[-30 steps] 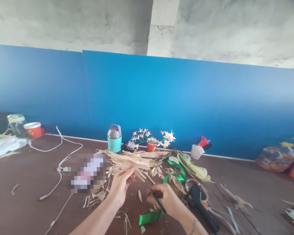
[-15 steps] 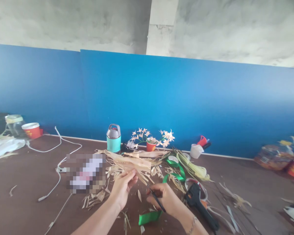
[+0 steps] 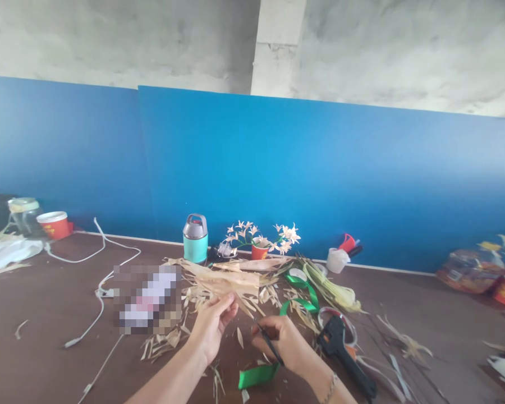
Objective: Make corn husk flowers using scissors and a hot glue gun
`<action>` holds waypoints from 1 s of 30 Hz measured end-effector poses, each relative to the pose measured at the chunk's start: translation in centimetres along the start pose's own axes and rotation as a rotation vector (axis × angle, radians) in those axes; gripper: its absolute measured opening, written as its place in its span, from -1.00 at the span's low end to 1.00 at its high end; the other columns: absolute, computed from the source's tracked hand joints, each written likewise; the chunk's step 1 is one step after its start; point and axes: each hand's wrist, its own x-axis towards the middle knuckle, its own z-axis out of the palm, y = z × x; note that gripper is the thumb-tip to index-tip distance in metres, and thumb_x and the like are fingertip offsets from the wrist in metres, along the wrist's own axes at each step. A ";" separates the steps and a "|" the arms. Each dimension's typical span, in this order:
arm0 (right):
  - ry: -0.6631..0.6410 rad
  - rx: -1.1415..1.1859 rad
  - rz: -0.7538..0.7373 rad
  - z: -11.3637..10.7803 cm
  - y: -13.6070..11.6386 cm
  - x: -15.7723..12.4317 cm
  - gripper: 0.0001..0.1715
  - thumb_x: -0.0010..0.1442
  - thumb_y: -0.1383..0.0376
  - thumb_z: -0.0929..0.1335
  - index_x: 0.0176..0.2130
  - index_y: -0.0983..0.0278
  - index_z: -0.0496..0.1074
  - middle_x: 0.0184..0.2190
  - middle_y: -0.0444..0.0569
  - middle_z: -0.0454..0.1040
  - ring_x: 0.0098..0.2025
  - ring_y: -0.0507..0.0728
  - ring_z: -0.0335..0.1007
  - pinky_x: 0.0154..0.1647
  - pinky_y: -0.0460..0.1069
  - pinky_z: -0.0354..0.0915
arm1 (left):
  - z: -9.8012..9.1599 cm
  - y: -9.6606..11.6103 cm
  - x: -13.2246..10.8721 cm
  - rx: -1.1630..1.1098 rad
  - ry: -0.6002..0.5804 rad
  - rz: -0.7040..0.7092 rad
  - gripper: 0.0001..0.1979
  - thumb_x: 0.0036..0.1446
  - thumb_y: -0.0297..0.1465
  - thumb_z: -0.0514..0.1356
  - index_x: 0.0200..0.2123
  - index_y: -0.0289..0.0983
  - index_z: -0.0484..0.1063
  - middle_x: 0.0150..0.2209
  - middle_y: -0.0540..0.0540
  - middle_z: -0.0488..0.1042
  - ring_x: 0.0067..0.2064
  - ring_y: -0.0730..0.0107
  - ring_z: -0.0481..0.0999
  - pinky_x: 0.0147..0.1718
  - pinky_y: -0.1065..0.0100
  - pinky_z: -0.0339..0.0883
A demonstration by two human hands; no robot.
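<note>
1. Close to the near edge of the brown surface, at its middle, the head view shows the left hand, thumb and forefinger pinching a pale strip of dried husk.
2. The right hand, just beside it, has its fingers curled around a slim dark tool; its exact kind is unclear, as is whether it touches the strip.
3. Handling this well probably calls for a light, steady pinch, since dry husk may split, with the fingertips clear of the tool's tip.
4. Toward the right corner of the near edge lies a black glue gun; a green ribbon piece rests between the forearms. Toward the far edge are broad husk sheets, a teal jar and a red cup of pale flowers.
5. Behind the far edge stands a blue panel, then a bare grey wall with a paler pillar.
</note>
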 end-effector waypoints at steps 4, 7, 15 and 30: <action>0.018 -0.004 0.025 0.2 -0.4 0.0 -0.80 -0.17 0.29 0.42 -0.46 0.36 0.45 -0.68 -0.21 0.31 -0.65 -0.07 0.08 -0.64 -0.17 0.05 | 0.0 -0.1 -0.1 0.028 -0.029 0.012 -0.85 -0.10 -0.65 0.28 -0.62 -0.38 0.48 -0.60 -0.01 0.46 -0.55 0.56 0.48 -0.52 0.60 0.44; 0.023 0.002 0.012 0.2 -0.3 0.0 -0.81 -0.17 0.31 0.43 -0.46 0.37 0.44 -0.69 -0.22 0.30 -0.65 -0.07 0.08 -0.64 -0.17 0.05 | -0.1 -0.4 -0.1 0.045 -0.046 0.006 -0.86 -0.09 -0.65 0.28 -0.61 -0.38 0.49 -0.60 -0.01 0.45 -0.55 0.56 0.47 -0.53 0.60 0.44; 0.039 -0.006 -0.006 0.3 -0.4 -0.1 -0.85 -0.14 0.33 0.41 -0.47 0.37 0.45 -0.68 -0.23 0.29 -0.64 -0.08 0.06 -0.63 -0.18 0.06 | -0.2 -0.6 0.0 0.038 -0.032 -0.012 -0.86 -0.11 -0.65 0.29 -0.62 -0.39 0.47 -0.60 -0.01 0.46 -0.55 0.57 0.48 -0.51 0.61 0.44; 0.047 -0.002 0.006 0.3 -0.8 -0.2 -0.81 -0.15 0.31 0.42 -0.46 0.39 0.47 -0.65 -0.18 0.35 -0.60 -0.05 0.12 -0.60 -0.17 0.09 | -0.4 -0.7 0.2 0.092 -0.072 -0.026 -0.94 -0.12 -0.62 0.30 -0.54 -0.39 0.53 -0.54 -0.07 0.53 -0.52 0.53 0.50 -0.51 0.59 0.43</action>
